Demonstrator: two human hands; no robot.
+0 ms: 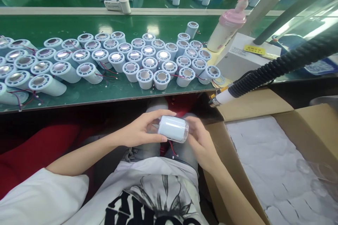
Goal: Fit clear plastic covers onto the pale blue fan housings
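I hold a small white tube (173, 129) sideways over my lap. My left hand (141, 130) curls around one end and my right hand (199, 140) cups the other. It looks light, hard and smooth, so I grip its sides, not the thin wires (172, 147) under it. Past my hands, many more tubes (148, 61) stand on the green table (105, 93).

A crowd of cylinders (116, 61) stands on the tabletop (105, 93), with a bottle (227, 30) to their right. Below the tabletop's near edge, both hands hold one cylinder (173, 129) over the lap; a cardboard box (277, 161) lies to the right.
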